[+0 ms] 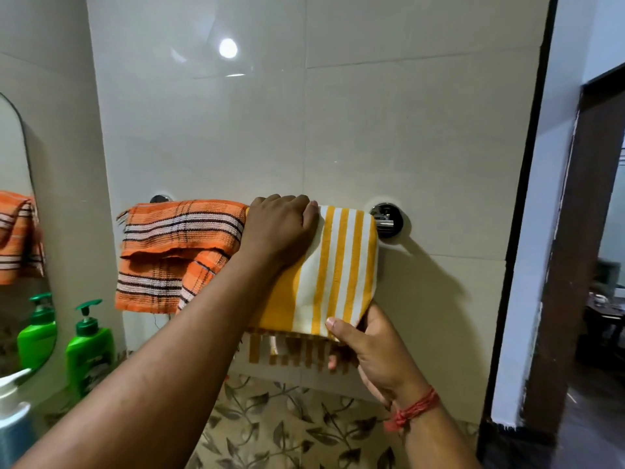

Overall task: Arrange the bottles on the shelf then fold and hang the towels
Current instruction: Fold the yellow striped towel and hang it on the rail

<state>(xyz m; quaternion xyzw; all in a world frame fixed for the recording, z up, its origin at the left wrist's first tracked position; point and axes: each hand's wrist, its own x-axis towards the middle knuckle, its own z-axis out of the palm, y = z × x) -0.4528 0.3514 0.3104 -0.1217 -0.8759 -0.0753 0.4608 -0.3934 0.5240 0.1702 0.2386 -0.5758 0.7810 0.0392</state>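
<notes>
A folded yellow-and-white striped towel [341, 265] hangs over the chrome towel rail [385, 221] on the tiled wall. My left hand [282, 228] lies on the towel's top left part at the rail, fingers curled over the fold. My right hand [367, 350] pinches the towel's lower right corner between thumb and fingers. An orange plaid towel [176, 252] hangs folded on the rail's left half, touching the striped one. A green pump bottle [89, 346] stands on the shelf at lower left.
A mirror [20, 231] on the left wall reflects the orange towel and the green bottle. A white-and-blue pump bottle [13, 418] stands at the bottom left corner. A dark door frame [527, 231] and an open doorway are on the right. Leaf-patterned tiles run below.
</notes>
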